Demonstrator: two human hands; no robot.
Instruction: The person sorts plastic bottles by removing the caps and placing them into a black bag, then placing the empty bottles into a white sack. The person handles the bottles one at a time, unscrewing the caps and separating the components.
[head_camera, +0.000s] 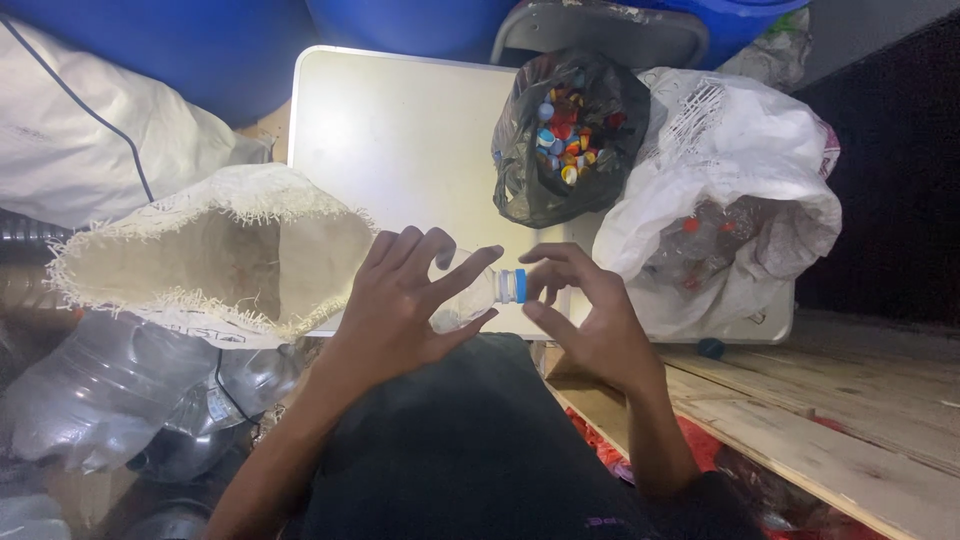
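Above the person's dark lap, the left hand (400, 305) grips a clear plastic bottle (470, 300); right hand (590, 320) fingertips pinch its blue cap (520, 286). A firm bottle grip should ease twisting.

Clear bottle (470, 298), blue cap (520, 286). Black bag (520, 180) at the white tabletop's (400, 140) right edge holds red, blue, yellow caps (568, 135). Cream woven sack (200, 250) at left edge.

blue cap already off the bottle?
No, the blue cap sits on the clear plastic bottle, right hand fingers at it.
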